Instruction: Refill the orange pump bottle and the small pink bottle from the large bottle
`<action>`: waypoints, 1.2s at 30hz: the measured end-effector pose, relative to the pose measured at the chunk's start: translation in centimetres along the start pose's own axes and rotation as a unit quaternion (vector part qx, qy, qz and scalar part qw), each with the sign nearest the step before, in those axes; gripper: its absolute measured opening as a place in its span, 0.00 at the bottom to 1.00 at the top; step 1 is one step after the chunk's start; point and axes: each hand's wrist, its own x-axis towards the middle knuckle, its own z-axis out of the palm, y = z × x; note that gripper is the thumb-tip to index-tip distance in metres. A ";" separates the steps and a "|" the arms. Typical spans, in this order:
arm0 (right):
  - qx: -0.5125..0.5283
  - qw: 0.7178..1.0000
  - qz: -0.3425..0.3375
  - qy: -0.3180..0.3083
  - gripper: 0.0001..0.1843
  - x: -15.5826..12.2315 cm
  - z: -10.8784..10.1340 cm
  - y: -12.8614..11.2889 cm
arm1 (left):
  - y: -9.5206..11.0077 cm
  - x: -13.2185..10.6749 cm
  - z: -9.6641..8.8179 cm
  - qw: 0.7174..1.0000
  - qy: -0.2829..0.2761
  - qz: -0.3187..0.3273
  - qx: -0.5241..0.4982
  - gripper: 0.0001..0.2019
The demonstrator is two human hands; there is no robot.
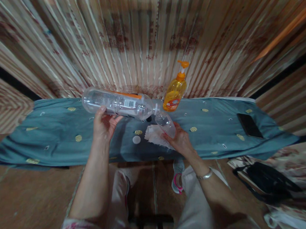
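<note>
My left hand (105,122) grips a large clear plastic bottle (122,105) from below and in front, holding it on its side over the table with its neck to the right. My right hand (179,139) closes around a clear, funnel-shaped plastic piece (165,123). Its narrow end meets the bottle's mouth; whether one fits inside the other is too small to tell. Below that piece lies a pale cloth (155,135), close to my right fingers. A white round cap (136,139) rests left of the cloth. Behind, a pump bottle (174,93) with orange-yellow liquid stands upright.
The narrow table wears a teal cloth (61,128) with yellow prints. A black phone (249,125) lies at its right. Pleated curtains (137,39) hang right behind. On the floor to the right sits a black bag (267,180). A small dark round thing (149,118) is under the bottle's neck.
</note>
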 end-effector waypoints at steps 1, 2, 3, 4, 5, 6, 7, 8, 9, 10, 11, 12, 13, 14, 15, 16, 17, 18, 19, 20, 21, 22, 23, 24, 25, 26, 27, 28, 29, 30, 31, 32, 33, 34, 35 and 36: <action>0.001 1.000 -0.001 -0.001 0.36 0.0 0.0 0.0 | 0.0 0.0 0.0 1.000 -0.001 0.000 -0.001 0.19; 0.002 1.000 -0.002 -0.002 0.36 0.0 0.0 0.0 | 0.0 0.1 -0.1 1.000 -0.001 -0.001 -0.001 0.19; 0.004 1.000 -0.002 -0.004 0.36 0.0 0.0 0.0 | 0.0 0.1 -0.1 1.000 -0.002 -0.002 0.000 0.19; 0.006 1.000 -0.001 -0.007 0.36 0.0 0.0 0.1 | 0.0 0.1 -0.1 1.000 -0.002 -0.003 0.002 0.18; 0.008 1.000 0.000 -0.009 0.37 0.1 0.0 0.1 | 0.0 0.1 -0.2 1.000 -0.003 -0.005 0.004 0.18; 0.009 1.000 0.000 -0.011 0.37 0.1 0.0 0.2 | 0.0 0.1 -0.2 1.000 -0.003 -0.006 0.004 0.18; 0.009 1.000 0.000 -0.012 0.38 0.1 0.0 0.2 | -0.1 0.2 -0.2 1.000 -0.003 -0.007 0.004 0.18; 0.010 1.000 0.000 -0.013 0.38 0.1 -0.1 0.3 | -0.1 0.2 -0.2 1.000 -0.003 -0.007 0.003 0.18; 0.011 1.000 -0.001 -0.015 0.38 0.1 -0.1 0.3 | -0.1 0.2 -0.2 1.000 -0.004 -0.007 0.002 0.18; 0.012 1.000 -0.001 -0.017 0.38 0.1 -0.1 0.3 | -0.1 0.2 -0.2 1.000 -0.005 -0.006 0.001 0.18; 0.014 1.000 0.000 -0.018 0.38 0.1 -0.1 0.3 | -0.1 0.2 -0.2 1.000 -0.007 -0.006 0.001 0.18; 0.015 1.000 0.002 -0.018 0.38 0.0 -0.1 0.3 | -0.2 0.2 -0.2 1.000 -0.008 -0.006 -0.001 0.18; 0.015 1.000 0.004 -0.018 0.38 0.0 -0.1 0.3 | -0.2 0.2 -0.1 1.000 -0.008 -0.007 -0.003 0.18; 0.015 1.000 0.007 -0.017 0.38 0.0 -0.1 0.3 | -0.2 0.2 -0.1 1.000 -0.007 -0.006 -0.005 0.18; 0.014 1.000 0.009 -0.016 0.38 0.0 -0.1 0.3 | -0.2 0.1 -0.1 1.000 -0.005 -0.005 -0.006 0.18; 0.013 1.000 0.010 -0.015 0.38 0.0 -0.1 0.3 | -0.2 0.1 0.0 1.000 -0.004 -0.004 -0.006 0.18; 0.011 1.000 0.010 -0.014 0.38 0.0 -0.1 0.3 | -0.2 0.1 0.0 1.000 -0.003 -0.003 -0.004 0.17; 0.011 1.000 0.010 -0.014 0.38 0.0 -0.1 0.3 | -0.2 0.1 0.0 1.000 -0.002 -0.004 0.000 0.17; 0.011 1.000 0.010 -0.015 0.38 0.0 -0.1 0.3 | -0.2 0.1 0.0 1.000 -0.002 -0.005 0.003 0.17; 0.011 1.000 0.011 -0.016 0.39 0.0 -0.1 0.3 | -0.2 0.1 0.0 1.000 -0.002 -0.005 0.006 0.17; 0.012 1.000 0.012 -0.017 0.39 0.0 -0.1 0.3 | -0.3 0.1 0.0 1.000 -0.002 -0.006 0.008 0.18; 0.013 1.000 0.013 -0.017 0.40 0.0 -0.1 0.3 | -0.3 0.1 0.0 1.000 -0.002 -0.006 0.009 0.18; 0.014 1.000 0.015 -0.017 0.40 0.0 -0.1 0.3 | -0.3 0.2 -0.1 1.000 -0.001 -0.006 0.010 0.18; 0.015 1.000 0.015 -0.015 0.40 0.0 -0.1 0.3 | -0.2 0.2 -0.1 1.000 0.000 -0.006 0.011 0.18; 0.016 1.000 0.015 -0.014 0.40 0.0 -0.1 0.3 | -0.2 0.2 -0.1 1.000 0.001 -0.007 0.010 0.18; 0.016 1.000 0.015 -0.013 0.39 0.0 -0.1 0.3 | -0.2 0.2 -0.1 1.000 0.002 -0.010 0.010 0.18; 0.017 1.000 0.015 -0.014 0.39 0.0 -0.1 0.3 | -0.2 0.2 -0.1 1.000 0.003 -0.011 0.009 0.17; 0.018 1.000 0.016 -0.015 0.38 0.0 -0.1 0.3 | -0.1 0.2 -0.1 1.000 0.003 -0.013 0.009 0.17; 0.017 1.000 0.016 -0.015 0.38 -0.1 -0.1 0.3 | -0.1 0.2 -0.1 1.000 0.003 -0.015 0.008 0.17; 0.017 1.000 0.014 -0.015 0.38 -0.1 -0.1 0.3 | -0.1 0.2 -0.1 1.000 0.003 -0.016 0.008 0.16; 0.017 1.000 0.012 -0.016 0.38 -0.1 -0.1 0.4 | -0.1 0.1 0.0 1.000 0.003 -0.017 0.008 0.16; 0.017 1.000 0.009 -0.016 0.38 -0.1 -0.1 0.4 | -0.1 0.1 0.0 1.000 0.003 -0.017 0.008 0.17; 0.017 1.000 0.005 -0.016 0.38 -0.1 -0.1 0.4 | -0.1 0.1 0.0 1.000 0.003 -0.016 0.008 0.17; 0.016 1.000 0.003 -0.016 0.38 -0.1 -0.1 0.4 | -0.1 0.1 0.0 1.000 0.003 -0.015 0.008 0.17; 0.015 1.000 0.001 -0.015 0.38 -0.1 -0.1 0.5 | -0.1 0.1 0.0 1.000 0.003 -0.013 0.007 0.17; 0.014 1.000 0.000 -0.014 0.39 -0.1 -0.1 0.5 | -0.1 0.1 0.1 1.000 0.003 -0.012 0.007 0.18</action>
